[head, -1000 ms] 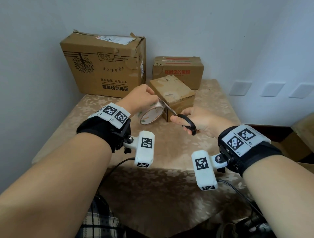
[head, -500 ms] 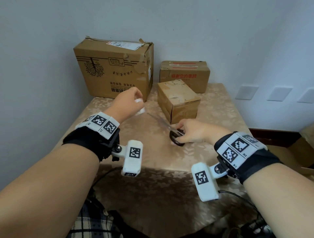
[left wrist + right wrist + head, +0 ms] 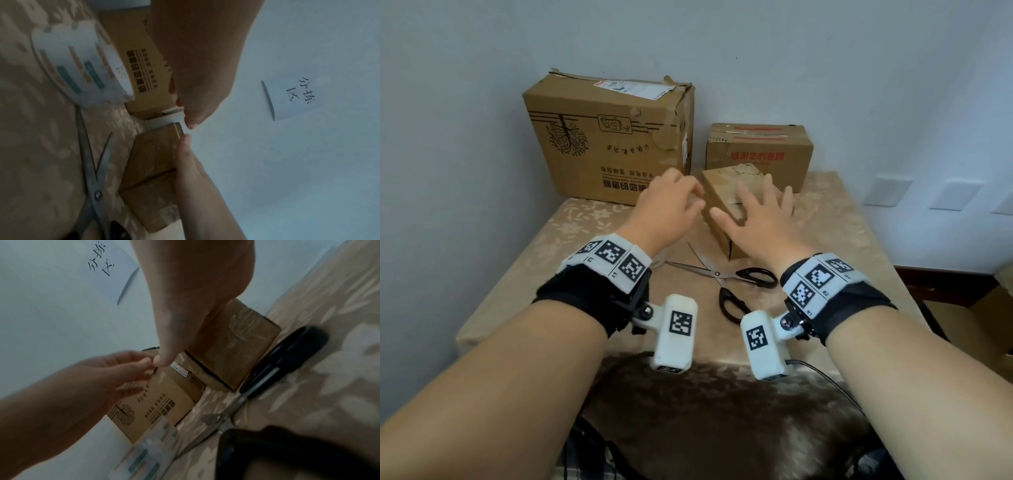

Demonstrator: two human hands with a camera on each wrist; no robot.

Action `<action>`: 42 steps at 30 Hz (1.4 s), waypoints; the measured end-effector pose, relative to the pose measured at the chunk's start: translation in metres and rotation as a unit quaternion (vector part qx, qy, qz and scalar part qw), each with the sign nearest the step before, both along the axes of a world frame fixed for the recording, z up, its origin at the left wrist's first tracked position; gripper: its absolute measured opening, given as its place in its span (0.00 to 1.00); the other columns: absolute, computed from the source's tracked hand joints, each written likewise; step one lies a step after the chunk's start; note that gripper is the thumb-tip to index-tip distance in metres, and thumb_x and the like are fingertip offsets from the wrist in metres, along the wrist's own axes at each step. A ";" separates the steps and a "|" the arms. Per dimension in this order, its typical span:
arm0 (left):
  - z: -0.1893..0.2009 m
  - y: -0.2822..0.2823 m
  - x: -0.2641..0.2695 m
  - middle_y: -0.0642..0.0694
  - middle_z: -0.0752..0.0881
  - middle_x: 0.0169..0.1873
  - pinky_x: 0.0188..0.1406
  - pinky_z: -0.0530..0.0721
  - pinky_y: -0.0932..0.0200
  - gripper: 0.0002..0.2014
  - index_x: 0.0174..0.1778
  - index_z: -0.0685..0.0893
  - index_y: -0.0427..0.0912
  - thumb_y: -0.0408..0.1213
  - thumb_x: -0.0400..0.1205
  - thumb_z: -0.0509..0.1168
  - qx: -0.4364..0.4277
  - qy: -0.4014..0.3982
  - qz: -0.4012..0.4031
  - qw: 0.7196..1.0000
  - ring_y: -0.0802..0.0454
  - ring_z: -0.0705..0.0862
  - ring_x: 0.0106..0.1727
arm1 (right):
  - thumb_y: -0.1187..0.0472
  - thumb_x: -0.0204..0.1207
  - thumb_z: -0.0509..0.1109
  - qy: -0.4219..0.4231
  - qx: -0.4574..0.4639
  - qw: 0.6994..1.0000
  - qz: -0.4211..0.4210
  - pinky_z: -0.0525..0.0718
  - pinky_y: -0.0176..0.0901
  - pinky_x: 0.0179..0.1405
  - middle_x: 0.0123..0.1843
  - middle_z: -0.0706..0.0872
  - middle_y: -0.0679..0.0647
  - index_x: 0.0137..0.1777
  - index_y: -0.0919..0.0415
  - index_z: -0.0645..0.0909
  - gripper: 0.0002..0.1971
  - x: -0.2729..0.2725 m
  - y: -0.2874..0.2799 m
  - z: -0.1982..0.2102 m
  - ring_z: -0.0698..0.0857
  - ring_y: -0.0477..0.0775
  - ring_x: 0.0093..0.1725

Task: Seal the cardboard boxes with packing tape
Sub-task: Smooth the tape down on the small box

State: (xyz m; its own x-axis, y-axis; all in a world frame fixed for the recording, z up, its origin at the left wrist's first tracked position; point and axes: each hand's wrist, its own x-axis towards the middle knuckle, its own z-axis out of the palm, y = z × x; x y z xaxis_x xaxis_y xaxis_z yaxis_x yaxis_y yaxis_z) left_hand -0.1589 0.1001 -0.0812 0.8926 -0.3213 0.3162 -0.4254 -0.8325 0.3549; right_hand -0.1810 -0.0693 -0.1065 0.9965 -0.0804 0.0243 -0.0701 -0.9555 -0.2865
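3 cardboard boxes on the table, which has a beige floral cloth. The large box stands at back left against the wall, w/ a white label on top and torn flaps. The medium box is at back right w/ red print on its front. The small box sits in front of them, turned at an angle, near the table's middle; it carries clear tape on its side in the right wrist view.

1 pair of scissors, black handles, lies on the cloth w/ blades apart, just in front of the small box, between the two wrists. 1 roll of packing tape rests on the cloth beside the blade tips, under the left wrist; in the head view it's almost wholly hidden by the left hand.

Left hand is over the gap between large and small box, fingers curled w/ tips near the small box's left top corner. Can't tell if it pinches anything; the frames blur there. Right hand is spread, fingers straight, over the small box top, holding nothing; can't tell for sure if the palm touches the cardboard. It covers most of the box's top face from the head cam.

Around: 3 white wall plates at right, 1 paper note w/ handwriting on the wall, more cardboard at the far right edge below table level. 2 wrist cams w/ black straps and square markers, a cable trailing from the right one.
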 end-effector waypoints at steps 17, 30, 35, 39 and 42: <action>-0.021 -0.072 0.014 0.52 0.88 0.52 0.55 0.79 0.48 0.15 0.60 0.86 0.52 0.49 0.86 0.56 0.080 -0.088 -0.104 0.987 0.47 0.83 0.55 | 0.57 0.87 0.53 -0.035 0.091 0.987 0.129 0.41 0.44 0.83 0.86 0.49 0.59 0.84 0.67 0.51 0.29 -0.002 -0.059 -0.006 0.45 0.57 0.85; -0.020 -0.022 0.023 0.55 0.76 0.73 0.75 0.65 0.49 0.17 0.69 0.80 0.57 0.49 0.83 0.63 0.011 0.004 -0.029 1.000 0.52 0.70 0.74 | 0.65 0.85 0.60 -0.101 0.068 0.984 0.130 0.51 0.31 0.75 0.77 0.73 0.62 0.75 0.70 0.72 0.20 -0.019 -0.055 0.009 0.65 0.59 0.81; -0.021 -0.015 0.028 0.47 0.76 0.74 0.76 0.62 0.54 0.17 0.68 0.82 0.50 0.43 0.83 0.65 -0.054 0.055 -0.014 0.997 0.49 0.70 0.75 | 0.51 0.86 0.57 -0.074 0.027 0.993 0.088 0.58 0.52 0.82 0.85 0.60 0.54 0.82 0.51 0.64 0.25 -0.013 -0.051 0.006 0.60 0.59 0.83; -0.023 -0.017 0.027 0.46 0.77 0.72 0.77 0.63 0.54 0.17 0.67 0.83 0.47 0.42 0.82 0.66 -0.068 0.065 -0.009 0.996 0.47 0.71 0.75 | 0.56 0.86 0.58 -0.065 -0.004 0.993 0.098 0.57 0.51 0.81 0.83 0.65 0.55 0.77 0.56 0.72 0.20 -0.007 -0.046 0.008 0.62 0.61 0.82; -0.024 -0.016 0.028 0.46 0.78 0.72 0.78 0.64 0.52 0.16 0.66 0.83 0.47 0.42 0.82 0.67 -0.076 0.064 -0.007 0.995 0.47 0.72 0.75 | 0.61 0.84 0.64 -0.103 0.051 0.985 0.126 0.59 0.41 0.80 0.76 0.75 0.57 0.72 0.63 0.77 0.18 -0.012 -0.054 0.002 0.70 0.60 0.78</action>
State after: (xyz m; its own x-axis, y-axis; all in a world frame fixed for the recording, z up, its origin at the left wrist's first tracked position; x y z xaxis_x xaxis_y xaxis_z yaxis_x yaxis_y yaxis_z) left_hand -0.1310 0.0843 -0.1054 0.9244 -0.2912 0.2463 -0.3799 -0.7589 0.5288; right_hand -0.1931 -0.1228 -0.1044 0.9600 0.1565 0.2321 0.2350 -0.9010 -0.3648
